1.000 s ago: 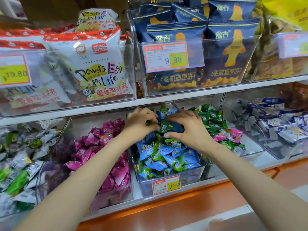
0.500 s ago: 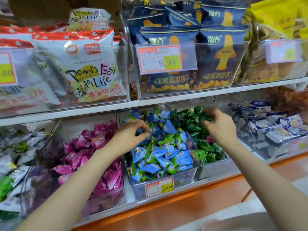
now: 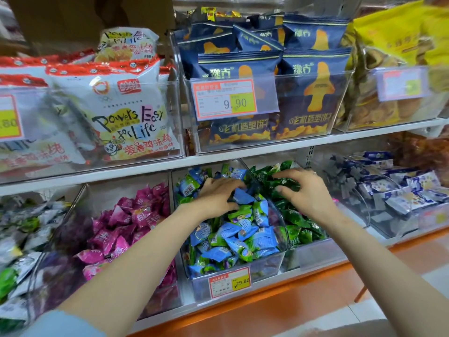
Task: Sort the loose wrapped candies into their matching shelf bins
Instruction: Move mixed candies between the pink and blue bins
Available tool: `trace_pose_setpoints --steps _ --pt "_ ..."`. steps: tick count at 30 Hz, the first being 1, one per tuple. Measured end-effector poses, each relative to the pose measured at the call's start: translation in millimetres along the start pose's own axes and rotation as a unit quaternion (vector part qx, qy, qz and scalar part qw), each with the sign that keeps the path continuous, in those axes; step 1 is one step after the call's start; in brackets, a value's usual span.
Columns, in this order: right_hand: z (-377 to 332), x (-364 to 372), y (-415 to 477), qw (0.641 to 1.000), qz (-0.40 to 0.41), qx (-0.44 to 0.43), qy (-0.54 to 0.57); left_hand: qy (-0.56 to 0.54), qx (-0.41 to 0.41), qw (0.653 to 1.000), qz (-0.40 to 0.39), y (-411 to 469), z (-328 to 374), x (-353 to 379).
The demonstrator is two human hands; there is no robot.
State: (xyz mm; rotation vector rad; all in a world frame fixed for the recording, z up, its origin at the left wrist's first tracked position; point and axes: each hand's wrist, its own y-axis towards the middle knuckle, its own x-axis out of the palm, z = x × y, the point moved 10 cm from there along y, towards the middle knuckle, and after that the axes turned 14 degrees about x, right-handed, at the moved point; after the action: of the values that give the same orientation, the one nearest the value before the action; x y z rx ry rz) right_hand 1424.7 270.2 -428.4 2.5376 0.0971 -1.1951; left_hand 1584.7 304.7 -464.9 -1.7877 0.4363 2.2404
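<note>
So both hands were in the centre of the frame, working the lower shelf. The left hand was down on the pile in the middle bin, fingers curled round a blue candy near the top of the heap. That bin held blue wrappers with lighter green ones mixed in, so my guess is that this was the bin being picked through.

The right hand was just to the right, past the clear divider, over the green bin. Its fingers were spread and bent, with the tips on the green candies. I honestly couldn't tell if it had one pinched or was just resting there. Working one hand per bin makes sense, since strays only have to hop across the wall.

The pink candies sat in their own bin at lower left, untouched. The price tag was clipped to the front of the middle bin, bottom centre. The navy snack bags were up on the top shelf, not part of this.

There were plenty of mixed wrappers left, so I'd say the sort was far from done.
</note>
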Motion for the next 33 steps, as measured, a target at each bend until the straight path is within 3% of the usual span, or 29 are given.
trace_pose_setpoints --steps 4,13,15,19,21,24,28,33 --pt "-19.9 15.2 -11.2 0.996 -0.036 -0.073 -0.023 0.067 0.022 0.997 0.026 -13.6 -7.2 -7.1" --pt "-26.6 40.6 -20.7 0.975 -0.077 -0.085 -0.193 0.081 0.049 0.99 -0.1 -54.4 -20.4 -2.4" --pt "-29.1 45.4 -23.6 0.971 -0.102 -0.093 -0.197 0.049 0.04 0.996 -0.065 -55.4 -20.7 -12.1" --pt "-38.7 58.3 -32.3 0.963 -0.141 -0.131 -0.189 -0.055 0.049 0.992 0.105 -47.9 -11.3 -42.1" --pt "-41.4 61.9 -33.9 0.961 -0.149 -0.142 -0.186 -0.086 0.059 0.989 0.11 -38.9 6.6 -38.8" --pt "-41.7 42.4 -25.4 0.979 -0.103 -0.132 -0.12 -0.121 0.089 0.988 0.016 -26.1 36.5 -8.8" --pt "-28.1 25.5 -15.3 0.991 -0.081 -0.095 -0.049 -0.062 0.123 0.978 -0.154 -29.5 38.8 36.2" --pt "-22.2 25.9 -14.8 0.993 -0.077 -0.087 -0.03 -0.009 0.105 0.978 -0.181 -32.4 22.0 40.3"
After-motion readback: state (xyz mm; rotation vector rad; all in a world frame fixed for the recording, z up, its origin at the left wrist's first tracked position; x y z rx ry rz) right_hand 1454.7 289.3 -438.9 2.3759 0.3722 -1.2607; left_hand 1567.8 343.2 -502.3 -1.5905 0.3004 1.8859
